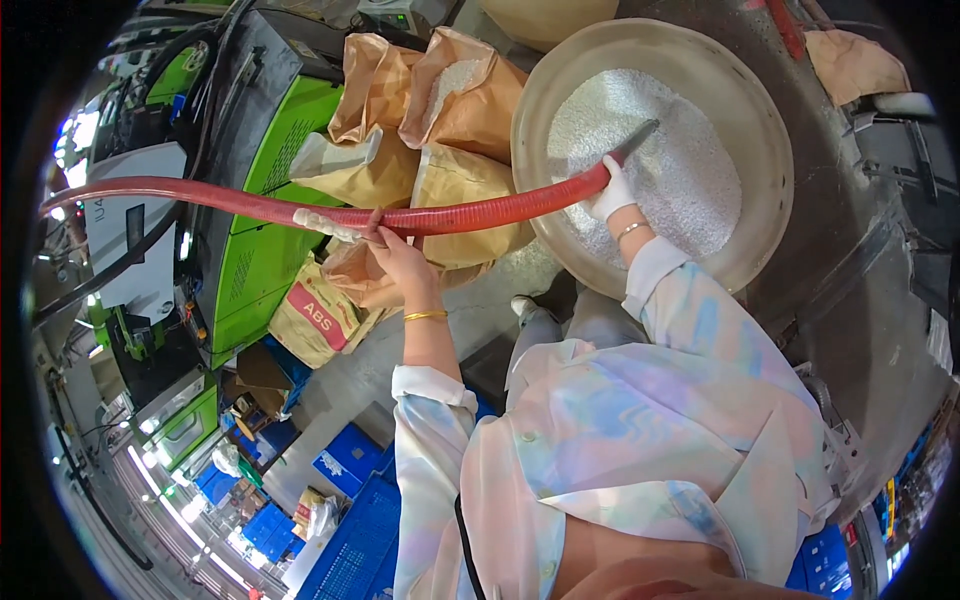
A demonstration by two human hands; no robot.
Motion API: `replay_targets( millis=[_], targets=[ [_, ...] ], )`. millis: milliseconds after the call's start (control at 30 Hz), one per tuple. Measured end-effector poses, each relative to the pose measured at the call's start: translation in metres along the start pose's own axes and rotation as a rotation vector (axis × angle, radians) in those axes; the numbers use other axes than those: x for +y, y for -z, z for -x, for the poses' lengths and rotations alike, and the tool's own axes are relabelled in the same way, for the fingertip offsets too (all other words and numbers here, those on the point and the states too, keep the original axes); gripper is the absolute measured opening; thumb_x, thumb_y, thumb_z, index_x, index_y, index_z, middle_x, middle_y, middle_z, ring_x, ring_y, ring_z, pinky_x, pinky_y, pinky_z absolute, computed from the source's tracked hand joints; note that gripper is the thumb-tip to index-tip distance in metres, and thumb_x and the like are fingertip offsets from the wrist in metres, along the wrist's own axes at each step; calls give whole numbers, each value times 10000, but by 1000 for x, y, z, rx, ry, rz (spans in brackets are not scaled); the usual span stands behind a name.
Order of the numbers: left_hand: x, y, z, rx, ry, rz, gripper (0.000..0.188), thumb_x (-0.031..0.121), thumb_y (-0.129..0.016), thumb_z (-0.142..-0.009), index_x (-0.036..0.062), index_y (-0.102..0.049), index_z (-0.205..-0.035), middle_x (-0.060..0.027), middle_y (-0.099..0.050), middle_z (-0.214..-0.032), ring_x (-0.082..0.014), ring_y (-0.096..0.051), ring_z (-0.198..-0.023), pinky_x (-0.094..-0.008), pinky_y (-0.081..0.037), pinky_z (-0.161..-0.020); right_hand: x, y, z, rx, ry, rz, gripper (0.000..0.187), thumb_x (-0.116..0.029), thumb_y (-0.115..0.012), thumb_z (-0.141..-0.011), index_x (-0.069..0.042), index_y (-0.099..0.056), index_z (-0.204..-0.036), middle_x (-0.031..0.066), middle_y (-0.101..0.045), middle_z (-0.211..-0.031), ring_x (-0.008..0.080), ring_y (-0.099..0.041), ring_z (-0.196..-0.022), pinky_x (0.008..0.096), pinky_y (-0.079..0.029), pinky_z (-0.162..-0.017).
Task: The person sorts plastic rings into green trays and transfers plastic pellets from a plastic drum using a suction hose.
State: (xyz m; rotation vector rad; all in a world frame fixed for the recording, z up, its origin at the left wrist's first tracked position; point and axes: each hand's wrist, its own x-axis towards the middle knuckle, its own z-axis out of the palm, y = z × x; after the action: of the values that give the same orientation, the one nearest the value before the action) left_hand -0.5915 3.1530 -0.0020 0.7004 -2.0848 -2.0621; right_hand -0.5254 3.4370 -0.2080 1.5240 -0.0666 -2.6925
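Observation:
A thick red ribbed hose (480,217) crosses from the left and ends in a dark pointed metal nozzle (638,140). My right hand (610,193), in a white glove, is wrapped round the hose just behind this nozzle. The nozzle's tip touches the heap of white pellets (690,170) in a large round beige tub (765,190). Farther left, my left hand (398,258) grips the hose from below, its fingers curled about it and partly hidden. A lumpy white strip (325,224) lies along the hose beside those fingers.
Several brown paper sacks (465,185) stand left of the tub, one open with white pellets showing. Behind them is a green and black machine (262,230). A printed sack (315,315) leans lower left, near blue crates (350,540). Another beige vessel (550,18) stands beyond the tub.

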Motion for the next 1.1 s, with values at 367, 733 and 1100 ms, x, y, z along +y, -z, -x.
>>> replay_targets(
  millis=[367,733,1100],
  targets=[
    [-14,10,-2,-66,96,-4,265,126,-291,-1035,134,-491,-1208,-30,-484,-1256,-173,-518,-1099,-391,-533,-843,9,5,-6,92,-23,18,498,-485,-680,-806,-141,-495,-1114,80,-567,-1068,279,-570,-1027,518,-470,-923],
    [-26,14,-6,-87,83,-24,270,170,-316,-1041,161,-499,-1240,-37,-484,-1261,-193,-522,-1116,-442,-517,-867,26,-9,6,134,-28,82,504,-526,-643,-820,-145,-497,-1116,64,-556,-1085,267,-553,-1064,530,-433,-980],
    [-26,9,9,-137,163,9,268,169,-312,-1037,135,-476,-1245,-49,-475,-1268,-199,-516,-1123,-458,-543,-880,34,-10,10,73,-33,54,553,-537,-608,-835,-127,-475,-1182,100,-532,-1169,302,-512,-1143,531,-410,-1013]
  ],
)
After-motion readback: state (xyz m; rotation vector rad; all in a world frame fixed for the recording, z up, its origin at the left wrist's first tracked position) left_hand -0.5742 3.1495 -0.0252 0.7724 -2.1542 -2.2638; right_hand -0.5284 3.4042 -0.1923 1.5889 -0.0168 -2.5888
